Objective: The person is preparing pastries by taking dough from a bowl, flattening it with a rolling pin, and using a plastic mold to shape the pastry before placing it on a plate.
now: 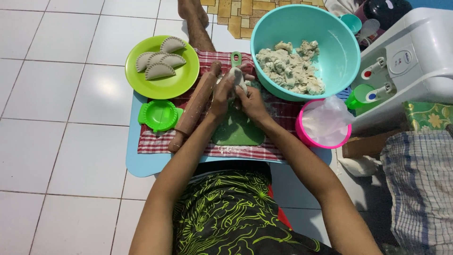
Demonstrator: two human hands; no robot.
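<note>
Both my hands meet over a green cutting board [237,132] and hold one pale lump of dough [236,75] between them. My left hand [222,92] grips it from the left, my right hand [249,100] from the right. A wooden rolling pin [194,106] lies slanted just left of my left hand. The board rests on a red checked cloth [155,140] spread over a light blue mat [141,165]. A teal bowl [337,45] with torn dough pieces stands to the upper right of my hands.
A lime green plate [181,82] carries several folded pastries [160,61]. A green pastry press [159,114] sits below it. A pink bowl [302,132] lined with plastic stands right. A white dispenser [415,56], checked fabric [420,184] and white tile floor surround.
</note>
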